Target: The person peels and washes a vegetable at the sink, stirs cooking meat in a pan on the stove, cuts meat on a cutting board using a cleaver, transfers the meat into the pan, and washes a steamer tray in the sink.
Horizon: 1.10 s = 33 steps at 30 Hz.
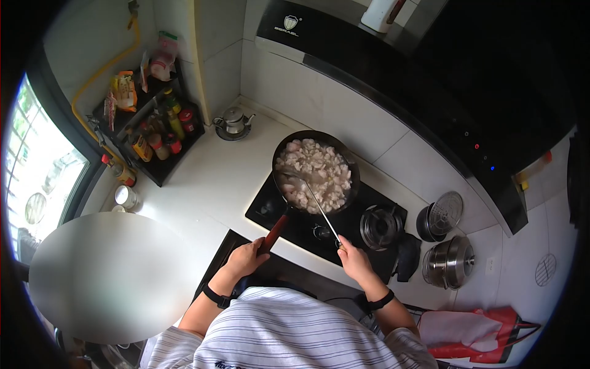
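A dark wok [355, 178] sits on the left burner of the black gas stove [261, 209]. Pale chunks of meat [319, 169] in some liquid fill much of it. My left hand [247, 257] is wrapped round the wok's reddish-brown handle [274, 232]. In my right hand [355, 258] is the end of a long metal spatula [321, 208]. Its shaft slants up and left over the wok's near rim, and its head [295, 176] lies among the meat at the left side, partly covered.
A black rack [161, 166] of bottles and packets stands in the left corner, near a metal teapot [233, 120]. Right of the bare burner [380, 227] are a dark pot with a strainer [445, 212] and a steel pot [439, 267]. The range hood [381, 74] overhangs the stove.
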Each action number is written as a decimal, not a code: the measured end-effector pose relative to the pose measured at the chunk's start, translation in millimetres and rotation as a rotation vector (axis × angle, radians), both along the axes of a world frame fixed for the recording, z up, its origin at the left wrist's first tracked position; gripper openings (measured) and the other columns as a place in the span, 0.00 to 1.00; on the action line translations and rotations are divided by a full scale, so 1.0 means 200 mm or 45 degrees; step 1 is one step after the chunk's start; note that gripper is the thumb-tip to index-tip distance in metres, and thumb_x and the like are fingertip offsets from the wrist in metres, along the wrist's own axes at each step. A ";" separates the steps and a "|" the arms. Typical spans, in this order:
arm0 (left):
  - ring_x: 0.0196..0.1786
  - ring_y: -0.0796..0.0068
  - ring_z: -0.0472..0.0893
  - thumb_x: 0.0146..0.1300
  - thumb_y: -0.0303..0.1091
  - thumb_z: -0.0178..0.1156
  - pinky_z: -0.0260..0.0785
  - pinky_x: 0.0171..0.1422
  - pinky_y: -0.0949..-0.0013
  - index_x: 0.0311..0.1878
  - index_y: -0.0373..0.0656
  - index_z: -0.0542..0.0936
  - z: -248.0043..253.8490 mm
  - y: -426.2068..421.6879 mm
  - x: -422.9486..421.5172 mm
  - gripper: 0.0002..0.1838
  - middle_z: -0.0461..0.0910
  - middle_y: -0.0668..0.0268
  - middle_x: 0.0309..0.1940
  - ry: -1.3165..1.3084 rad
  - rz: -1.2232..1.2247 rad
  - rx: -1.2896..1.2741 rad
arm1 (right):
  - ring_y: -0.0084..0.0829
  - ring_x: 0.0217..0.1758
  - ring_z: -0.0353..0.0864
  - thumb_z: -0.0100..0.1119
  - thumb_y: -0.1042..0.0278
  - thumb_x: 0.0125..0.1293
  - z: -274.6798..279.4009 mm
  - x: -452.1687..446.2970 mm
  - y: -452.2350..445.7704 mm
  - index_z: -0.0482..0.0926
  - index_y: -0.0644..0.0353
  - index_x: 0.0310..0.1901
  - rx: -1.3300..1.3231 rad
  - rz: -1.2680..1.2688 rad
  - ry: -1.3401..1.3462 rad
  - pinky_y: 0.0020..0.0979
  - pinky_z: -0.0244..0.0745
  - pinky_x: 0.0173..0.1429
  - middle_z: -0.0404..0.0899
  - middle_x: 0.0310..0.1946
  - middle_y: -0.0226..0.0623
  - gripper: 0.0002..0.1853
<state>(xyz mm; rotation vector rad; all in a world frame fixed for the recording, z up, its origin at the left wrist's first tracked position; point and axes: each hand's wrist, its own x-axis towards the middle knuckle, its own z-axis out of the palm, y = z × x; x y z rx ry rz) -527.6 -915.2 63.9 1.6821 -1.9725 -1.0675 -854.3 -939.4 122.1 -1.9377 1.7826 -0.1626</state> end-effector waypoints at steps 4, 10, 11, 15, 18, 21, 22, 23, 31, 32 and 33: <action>0.41 0.50 0.82 0.61 0.45 0.61 0.74 0.45 0.56 0.62 0.42 0.70 0.00 0.00 0.00 0.29 0.82 0.50 0.36 0.001 -0.008 -0.014 | 0.51 0.33 0.82 0.53 0.61 0.66 -0.13 -0.03 -0.05 0.64 0.45 0.67 -0.210 0.082 0.297 0.47 0.77 0.38 0.80 0.30 0.48 0.27; 0.42 0.50 0.81 0.60 0.45 0.61 0.74 0.46 0.56 0.62 0.42 0.69 0.01 -0.02 0.01 0.30 0.82 0.50 0.36 -0.034 -0.034 0.068 | 0.48 0.31 0.82 0.55 0.63 0.65 -0.09 -0.17 -0.14 0.68 0.46 0.64 -0.429 -0.026 0.312 0.46 0.76 0.36 0.81 0.30 0.45 0.25; 0.42 0.50 0.81 0.60 0.45 0.61 0.74 0.46 0.56 0.62 0.42 0.69 0.01 -0.02 0.01 0.30 0.82 0.50 0.36 -0.022 -0.028 0.064 | 0.48 0.31 0.82 0.55 0.63 0.65 -0.01 -0.17 -0.14 0.68 0.46 0.64 -0.434 -0.018 0.323 0.46 0.76 0.36 0.81 0.30 0.45 0.25; 0.42 0.49 0.81 0.60 0.45 0.61 0.74 0.47 0.56 0.63 0.41 0.69 0.01 0.00 0.02 0.30 0.82 0.50 0.37 0.018 -0.019 0.054 | 0.50 0.34 0.81 0.54 0.64 0.65 0.11 -0.14 -0.24 0.68 0.46 0.64 -0.438 -0.079 0.194 0.47 0.76 0.37 0.82 0.32 0.43 0.24; 0.42 0.49 0.81 0.60 0.45 0.61 0.74 0.47 0.56 0.62 0.41 0.70 0.00 0.00 0.02 0.30 0.82 0.50 0.37 0.007 -0.029 0.062 | 0.50 0.34 0.81 0.55 0.63 0.65 0.04 -0.08 -0.40 0.68 0.44 0.64 -0.557 -0.023 0.207 0.47 0.76 0.37 0.81 0.32 0.44 0.25; 0.42 0.50 0.81 0.60 0.45 0.61 0.74 0.47 0.56 0.62 0.41 0.70 -0.01 -0.01 0.02 0.29 0.82 0.50 0.37 0.017 -0.026 0.050 | 0.49 0.32 0.81 0.56 0.62 0.64 0.03 0.04 -0.48 0.68 0.41 0.64 -0.476 0.023 0.412 0.47 0.77 0.35 0.78 0.33 0.44 0.25; 0.42 0.50 0.81 0.60 0.45 0.61 0.74 0.46 0.56 0.62 0.42 0.70 -0.01 -0.01 0.02 0.29 0.82 0.51 0.36 0.032 -0.022 0.040 | 0.49 0.32 0.81 0.56 0.62 0.64 0.02 0.05 -0.48 0.68 0.41 0.64 -0.475 0.029 0.408 0.47 0.77 0.35 0.78 0.33 0.44 0.25; 0.42 0.50 0.81 0.60 0.45 0.61 0.74 0.46 0.56 0.62 0.42 0.70 0.00 -0.01 0.02 0.29 0.82 0.51 0.36 0.031 -0.016 0.044 | 0.48 0.32 0.81 0.56 0.61 0.64 0.02 0.06 -0.48 0.68 0.40 0.65 -0.444 0.060 0.460 0.46 0.77 0.35 0.78 0.34 0.44 0.26; 0.41 0.51 0.82 0.59 0.45 0.62 0.74 0.46 0.57 0.63 0.42 0.70 0.02 -0.01 0.03 0.30 0.82 0.52 0.35 0.013 -0.013 0.066 | 0.44 0.31 0.82 0.59 0.64 0.61 0.24 -0.12 -0.20 0.68 0.39 0.64 -0.306 0.134 0.725 0.42 0.78 0.35 0.78 0.35 0.40 0.28; 0.41 0.51 0.82 0.59 0.45 0.62 0.74 0.46 0.57 0.63 0.42 0.70 0.02 -0.02 0.03 0.30 0.82 0.52 0.36 0.025 -0.013 0.071 | 0.44 0.31 0.82 0.59 0.64 0.61 0.23 -0.16 -0.16 0.68 0.39 0.64 -0.303 0.133 0.732 0.42 0.78 0.35 0.78 0.35 0.40 0.28; 0.41 0.51 0.82 0.59 0.45 0.62 0.74 0.46 0.57 0.63 0.42 0.70 0.02 -0.02 0.02 0.30 0.82 0.52 0.36 0.030 -0.017 0.076 | 0.44 0.33 0.82 0.59 0.65 0.61 0.23 -0.22 -0.12 0.69 0.40 0.64 -0.339 0.132 0.580 0.42 0.78 0.36 0.79 0.34 0.41 0.27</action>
